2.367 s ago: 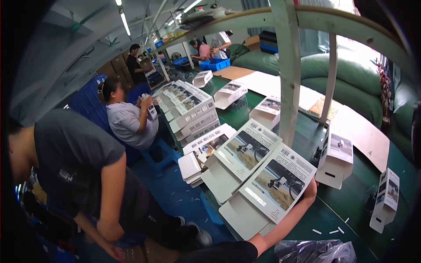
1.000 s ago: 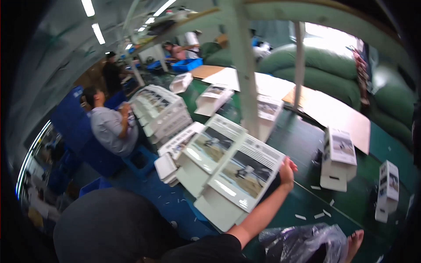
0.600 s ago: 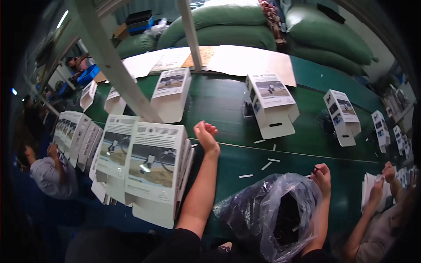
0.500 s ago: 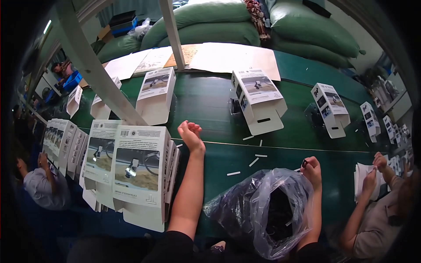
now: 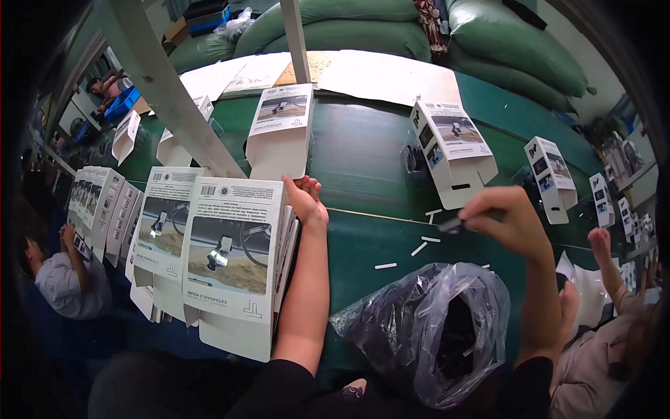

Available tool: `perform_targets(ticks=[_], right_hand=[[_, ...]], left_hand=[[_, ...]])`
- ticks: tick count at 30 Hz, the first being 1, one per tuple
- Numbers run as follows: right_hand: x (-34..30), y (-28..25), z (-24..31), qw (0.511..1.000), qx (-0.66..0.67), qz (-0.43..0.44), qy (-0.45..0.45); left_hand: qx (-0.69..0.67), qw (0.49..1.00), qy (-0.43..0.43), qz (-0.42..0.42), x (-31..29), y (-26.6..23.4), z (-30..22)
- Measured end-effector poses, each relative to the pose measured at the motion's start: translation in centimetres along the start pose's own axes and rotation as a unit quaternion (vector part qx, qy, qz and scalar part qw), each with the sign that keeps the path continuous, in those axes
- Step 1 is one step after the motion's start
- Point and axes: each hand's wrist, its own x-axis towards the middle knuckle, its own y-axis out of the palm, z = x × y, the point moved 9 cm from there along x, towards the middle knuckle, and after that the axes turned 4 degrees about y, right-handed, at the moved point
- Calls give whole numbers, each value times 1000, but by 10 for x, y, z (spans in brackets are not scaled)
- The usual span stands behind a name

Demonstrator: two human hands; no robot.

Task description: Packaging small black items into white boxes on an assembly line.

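Observation:
My right hand (image 5: 513, 220) pinches a small dark flat piece (image 5: 452, 226), blurred by motion, over the green work surface (image 5: 363, 241). Below it stands a clear plastic bag (image 5: 457, 342) whose mouth gapes, with dark small contents inside. My left hand (image 5: 307, 201) is empty, its fingers loosely curled and a little apart. It lies by the right side of a pile of white printed boxes (image 5: 230, 251). Just beyond its fingertips is a white box with an open flap (image 5: 283, 129). Another open-flapped box (image 5: 455, 150) stands beyond my right hand.
Several white strips (image 5: 385, 265) lie scattered before the bag. More boxes (image 5: 551, 178) stand along the green belt to the right. A white post (image 5: 178, 98) rises at the left. Co-workers sit at either side; one person's hand (image 5: 601, 244) is at the right. Green sacks (image 5: 516, 56) fill the back.
My right hand has risen from beside the bag and reached forward with the dark piece. The boxes on the belt appear farther right in the view. My left hand stays beside the pile.

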Motion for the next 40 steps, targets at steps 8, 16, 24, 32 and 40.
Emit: perform_targets(ticks=[8, 16, 24, 32, 40], right_hand=[[149, 91, -5, 971, -193, 2, -139], [248, 174, -48, 950, -301, 11, -85], [262, 194, -67, 924, -370, 65, -67], [192, 148, -8, 890, -427, 107, -118], [85, 97, -37, 864, -463, 188, 65]], left_hand=[[64, 997, -29, 43, -3, 28, 29], [43, 990, -58, 118, 2, 49, 53], [56, 983, -71, 157, 6, 47, 64], [-10, 991, -124, 45, 19, 33, 63], [117, 977, -80, 158, 54, 28, 61]])
